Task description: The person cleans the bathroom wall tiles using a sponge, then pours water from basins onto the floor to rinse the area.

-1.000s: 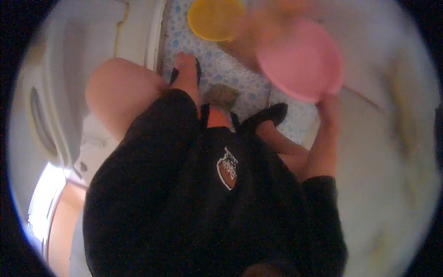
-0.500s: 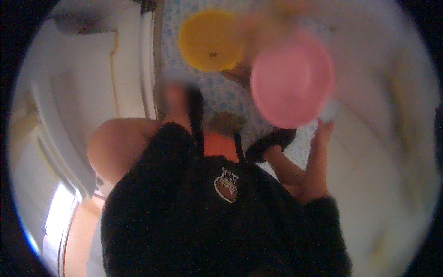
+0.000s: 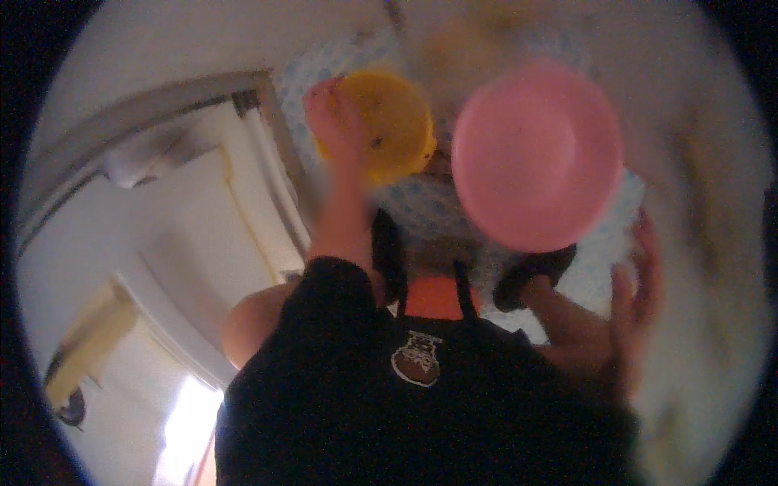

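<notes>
My left hand (image 3: 331, 112) reaches forward to the left rim of a round yellow basin (image 3: 397, 121). Its fingers look closed over that rim, though the hand is blurred. Small dark specks lie in the yellow basin. To the right, a larger round pink basin (image 3: 535, 154) shows its smooth inside; neither hand touches it. My right hand (image 3: 636, 279) hangs near its lower right edge, fingers apart and holding nothing.
The floor (image 3: 405, 202) has a blue and white pebble pattern. A small orange seat or cloth (image 3: 442, 297) lies between my legs. A dark shoe (image 3: 535, 275) is below the pink basin. White door panels (image 3: 194, 211) stand at left, a pale wall (image 3: 705, 324) at right.
My left hand has stretched forward to the yellow basin. The right hand has come away from the pink basin's edge, back and to the right. The view has turned.
</notes>
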`<state>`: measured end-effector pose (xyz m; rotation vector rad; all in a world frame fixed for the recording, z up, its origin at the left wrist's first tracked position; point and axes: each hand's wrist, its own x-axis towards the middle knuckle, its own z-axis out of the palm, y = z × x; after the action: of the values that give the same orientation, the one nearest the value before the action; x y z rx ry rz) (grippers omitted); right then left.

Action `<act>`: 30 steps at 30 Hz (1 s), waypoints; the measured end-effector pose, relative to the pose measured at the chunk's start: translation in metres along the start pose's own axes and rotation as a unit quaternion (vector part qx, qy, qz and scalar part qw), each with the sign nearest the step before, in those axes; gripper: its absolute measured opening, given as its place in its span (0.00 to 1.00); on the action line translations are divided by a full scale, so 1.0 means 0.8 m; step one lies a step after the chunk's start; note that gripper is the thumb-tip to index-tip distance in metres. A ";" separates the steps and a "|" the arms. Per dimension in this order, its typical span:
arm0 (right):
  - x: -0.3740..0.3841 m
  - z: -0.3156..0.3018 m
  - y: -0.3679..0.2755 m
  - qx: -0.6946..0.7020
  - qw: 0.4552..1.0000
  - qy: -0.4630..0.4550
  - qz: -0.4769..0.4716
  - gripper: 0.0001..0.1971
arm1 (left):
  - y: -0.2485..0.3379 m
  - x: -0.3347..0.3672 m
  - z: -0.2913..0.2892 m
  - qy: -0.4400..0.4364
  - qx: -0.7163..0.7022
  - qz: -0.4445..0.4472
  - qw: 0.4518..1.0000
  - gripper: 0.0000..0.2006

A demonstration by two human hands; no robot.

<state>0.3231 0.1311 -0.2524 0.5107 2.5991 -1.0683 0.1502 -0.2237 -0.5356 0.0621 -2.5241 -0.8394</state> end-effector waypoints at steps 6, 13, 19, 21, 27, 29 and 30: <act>-0.010 -0.020 0.010 -0.001 0.997 0.019 0.071 0.22 | -0.049 0.105 0.105 -0.323 0.040 0.010 0.945 0.12; -0.026 -0.020 0.033 -0.085 0.996 -0.014 -0.019 0.31 | -0.081 0.085 0.129 -0.308 0.107 0.107 0.939 0.15; -0.041 -0.005 0.047 -0.129 0.989 -0.029 -0.066 0.37 | -0.088 0.065 0.132 -0.371 0.216 0.139 0.892 0.14; -0.050 -0.002 0.055 -0.109 0.994 -0.025 -0.005 0.37 | -0.059 0.060 0.153 -0.410 0.307 0.134 0.848 0.14; -0.054 0.008 0.058 -0.138 0.987 -0.009 -0.080 0.30 | -0.006 0.031 0.168 -0.471 0.332 0.165 0.800 0.15; -0.058 0.006 0.069 -0.137 0.985 -0.007 -0.101 0.28 | -0.019 0.034 0.167 -0.441 0.250 0.182 0.843 0.14; -0.057 0.006 0.073 -0.141 0.983 -0.011 -0.117 0.28 | -0.028 0.034 0.166 -0.425 0.209 0.188 0.860 0.14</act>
<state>0.3893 0.1567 -0.2739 0.1286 2.7770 -0.7429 0.0639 -0.1736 -0.6295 -0.8057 -3.3123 -0.1252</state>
